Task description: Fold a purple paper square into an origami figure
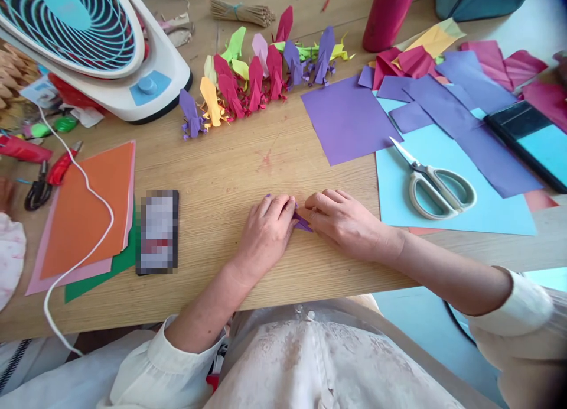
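Between my two hands a small folded piece of purple paper (303, 223) lies low over the wooden table, mostly hidden by my fingers. My left hand (268, 223) covers its left part with the fingers closed, and a purple tip shows above the knuckles. Against the right part press the bent fingers of my right hand (339, 217). Farther back stands a row of folded paper figures in several colours, among them a purple figure (191, 116), a yellow one (211, 101) and a red one (256, 84).
On the right, scissors (436, 187) lie on light blue paper (496, 211), beside purple sheets (349, 119) and a dark phone (531, 140). At left are an orange sheet (88, 208), a blurred phone (157, 231), a white cord (100, 196) and a fan (155, 66). A red cylinder (390, 13) stands behind.
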The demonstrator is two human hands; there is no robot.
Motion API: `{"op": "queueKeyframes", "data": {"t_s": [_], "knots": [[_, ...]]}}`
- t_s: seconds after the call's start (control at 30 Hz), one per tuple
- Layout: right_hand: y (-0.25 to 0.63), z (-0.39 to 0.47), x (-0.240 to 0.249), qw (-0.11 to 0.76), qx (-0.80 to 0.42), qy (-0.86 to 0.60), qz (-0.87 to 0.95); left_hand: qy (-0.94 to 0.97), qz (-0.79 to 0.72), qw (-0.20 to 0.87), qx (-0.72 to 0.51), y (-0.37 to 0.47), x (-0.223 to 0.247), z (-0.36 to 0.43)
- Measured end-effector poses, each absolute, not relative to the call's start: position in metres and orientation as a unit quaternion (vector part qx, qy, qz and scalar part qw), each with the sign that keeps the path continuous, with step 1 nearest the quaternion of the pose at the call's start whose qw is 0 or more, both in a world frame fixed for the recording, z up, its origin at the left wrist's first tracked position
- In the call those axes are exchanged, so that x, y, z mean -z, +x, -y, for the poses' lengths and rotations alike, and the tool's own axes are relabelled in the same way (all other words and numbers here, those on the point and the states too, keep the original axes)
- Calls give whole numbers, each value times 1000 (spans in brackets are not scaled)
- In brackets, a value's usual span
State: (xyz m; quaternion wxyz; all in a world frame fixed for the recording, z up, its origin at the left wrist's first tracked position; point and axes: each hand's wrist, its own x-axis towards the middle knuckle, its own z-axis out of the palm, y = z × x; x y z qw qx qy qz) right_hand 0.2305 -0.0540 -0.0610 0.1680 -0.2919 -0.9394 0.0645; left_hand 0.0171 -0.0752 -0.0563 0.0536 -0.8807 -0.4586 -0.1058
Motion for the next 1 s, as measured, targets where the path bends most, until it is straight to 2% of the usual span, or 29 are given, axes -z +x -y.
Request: {"op": "queueKeyframes", "data": {"t_s": [0.47, 1.0], "knots": [[239, 54, 64, 182, -167, -291, 924, -882, 459, 35, 98, 15, 58, 79], [255, 65, 59, 138, -72, -259, 953, -888, 454, 35, 59, 13, 52, 78]]}}
